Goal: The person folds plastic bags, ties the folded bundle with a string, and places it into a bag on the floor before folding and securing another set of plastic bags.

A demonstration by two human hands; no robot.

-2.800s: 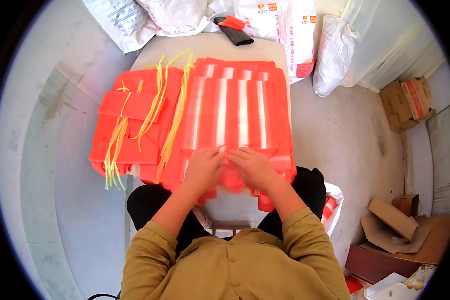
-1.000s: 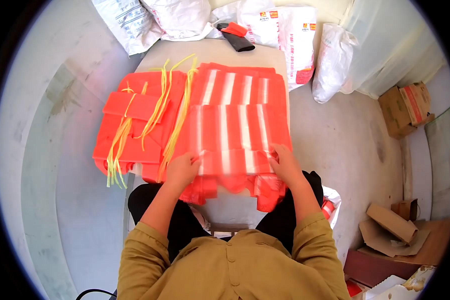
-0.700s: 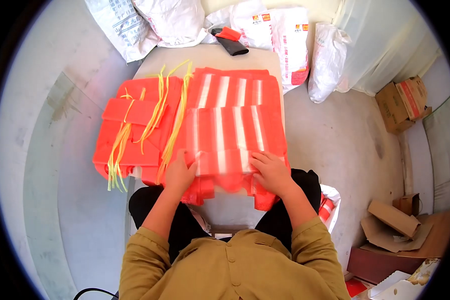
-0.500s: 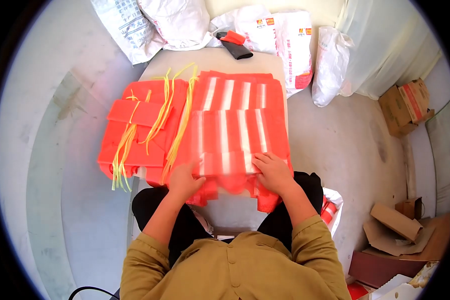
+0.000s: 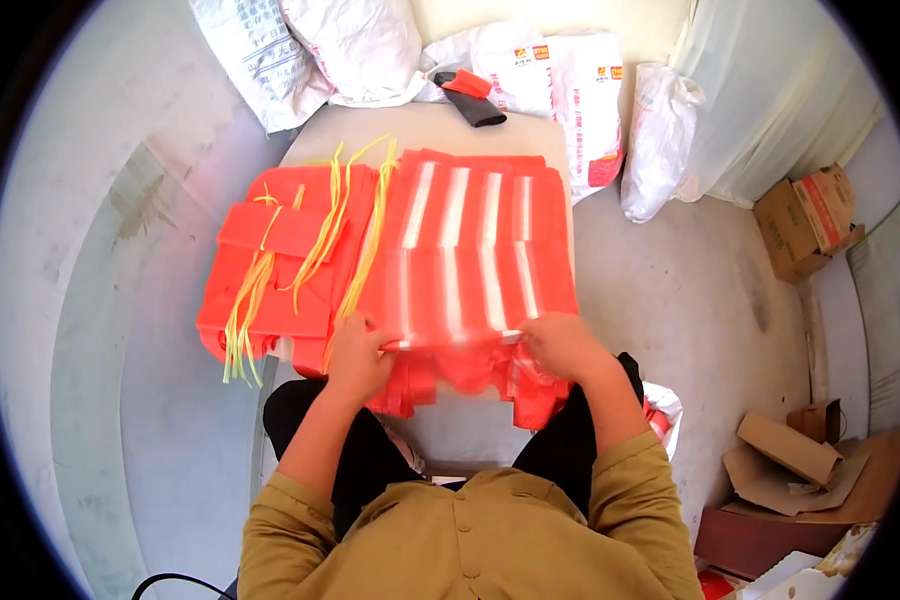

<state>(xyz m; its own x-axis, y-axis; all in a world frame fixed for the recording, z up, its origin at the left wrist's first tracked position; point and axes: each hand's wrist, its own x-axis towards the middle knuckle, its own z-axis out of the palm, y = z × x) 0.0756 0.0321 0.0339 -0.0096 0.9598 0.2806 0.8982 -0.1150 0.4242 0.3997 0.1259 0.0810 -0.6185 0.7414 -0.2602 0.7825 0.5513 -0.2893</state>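
Observation:
Red plastic bags with white stripes point(image 5: 470, 260) lie flat in a stack in front of me, their loose ends hanging over the near edge of the table. My left hand point(image 5: 358, 358) is closed, pinching the near left corner of the top striped bag. At the near right corner, my right hand point(image 5: 560, 347) grips the same bag between thumb and fingers. The edge between my hands is pulled fairly straight and partly blurred. To the left sits a folded red bundle point(image 5: 280, 230), with yellow strings point(image 5: 332, 225) lying across it.
The beige tabletop point(image 5: 370, 120) shows behind the bags. White printed sacks point(image 5: 360, 50) line the back, and a black-and-red item point(image 5: 473, 100) rests at the far edge. Cardboard boxes point(image 5: 805, 225) stand on the floor at the right, with opened cardboard point(image 5: 790, 460) nearer.
My fingers, flatter on the striped bag before, now pinch its near corners. The near fold has been drawn toward me, and my right hand has moved slightly right and nearer.

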